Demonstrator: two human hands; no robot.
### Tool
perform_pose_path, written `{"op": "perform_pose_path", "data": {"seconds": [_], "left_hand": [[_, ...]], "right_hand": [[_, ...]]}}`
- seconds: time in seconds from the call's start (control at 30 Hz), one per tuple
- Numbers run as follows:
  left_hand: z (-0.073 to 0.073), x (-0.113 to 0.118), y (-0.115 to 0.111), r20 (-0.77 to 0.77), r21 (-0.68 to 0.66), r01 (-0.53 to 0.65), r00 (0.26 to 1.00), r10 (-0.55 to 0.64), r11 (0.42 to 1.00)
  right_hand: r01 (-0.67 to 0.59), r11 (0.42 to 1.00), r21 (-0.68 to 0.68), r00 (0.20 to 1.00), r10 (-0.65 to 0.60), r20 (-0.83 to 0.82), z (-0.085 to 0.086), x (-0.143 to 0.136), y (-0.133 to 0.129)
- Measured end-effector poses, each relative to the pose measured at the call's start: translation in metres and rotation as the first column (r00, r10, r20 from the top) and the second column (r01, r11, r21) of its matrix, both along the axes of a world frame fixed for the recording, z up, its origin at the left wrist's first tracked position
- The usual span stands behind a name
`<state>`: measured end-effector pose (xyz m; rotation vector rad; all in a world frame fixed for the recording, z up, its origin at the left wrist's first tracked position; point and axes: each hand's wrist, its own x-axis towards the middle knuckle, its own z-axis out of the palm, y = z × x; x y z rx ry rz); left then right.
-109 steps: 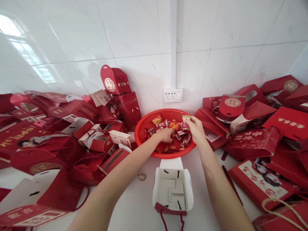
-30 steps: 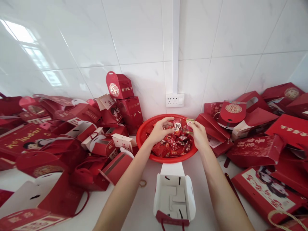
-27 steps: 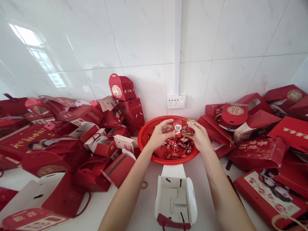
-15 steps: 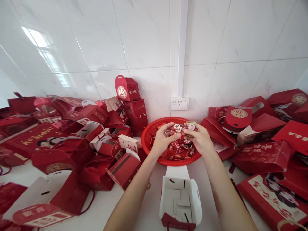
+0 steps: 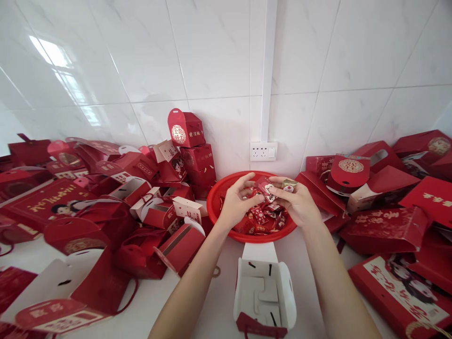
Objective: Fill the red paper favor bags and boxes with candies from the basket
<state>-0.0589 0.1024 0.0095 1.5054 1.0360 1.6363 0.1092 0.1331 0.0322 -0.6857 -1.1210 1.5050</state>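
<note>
Over a red plastic basket (image 5: 216, 214) of wrapped candies (image 5: 259, 215), my two hands are close together. My right hand (image 5: 298, 203) pinches a red-wrapped candy (image 5: 267, 188) with white lettering between thumb and fingers. A gold-wrapped candy (image 5: 289, 185) with a round label is also held in its fingers. My left hand (image 5: 236, 200) sits just left of the red candy, its thumb and fingers curved and apart, with nothing visible gripped. Below the basket stands an open gift box (image 5: 259, 292), white inside, with its flaps spread.
Many red gift boxes (image 5: 134, 165) are heaped on the left, with two stacked boxes (image 5: 198, 162) against the tiled wall. More folded and flattened boxes (image 5: 384, 230) lie on the right. A power socket (image 5: 263, 151) is on the wall behind the basket.
The red candy has shifted right from between both hands into my right hand's pinch. My right hand and the gold candy have moved slightly right; my left fingers have opened a little.
</note>
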Motion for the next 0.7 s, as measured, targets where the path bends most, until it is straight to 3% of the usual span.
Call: {"op": "perform_pose_path", "data": {"seconds": [0.37, 0.7], "left_hand": [[0.008, 0.009, -0.004, 0.357, -0.031, -0.038, 0.933, 0.046, 0.999], [0.014, 0.013, -0.011, 0.359, -0.02, -0.067, 0.931, 0.07, 0.998]], "right_hand": [[0.07, 0.995, 0.078, 0.997, -0.068, -0.025, 0.008, 0.01, -0.006], [-0.024, 0.998, 0.061, 0.997, 0.019, 0.08, 0.011, 0.006, -0.015]]}}
